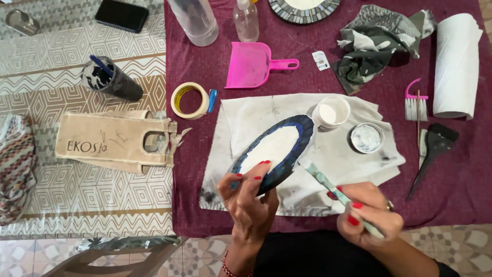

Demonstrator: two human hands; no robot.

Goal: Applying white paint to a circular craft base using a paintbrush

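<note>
My left hand [249,197] grips the near end of an oval mosaic piece [274,149] with a dark blue tile rim and a white middle, tilted up over a stained white cloth [246,118]. A thin paint-smeared brush [328,184] sits in my right hand [369,213], its tip close to the oval's right edge. A small white cup of white paste [331,112] and a round tin of pale paste [366,137] stand on the cloth beyond the brush.
On the maroon tablecloth lie a pink dustpan [252,64], masking tape roll [190,100], paper towel roll [456,64], crumpled rag [379,43], small pink brush [416,102], black brush [435,149], bottles [197,20]. To the left sit a beige pouch [115,141], paint cup [110,79], phone [122,14].
</note>
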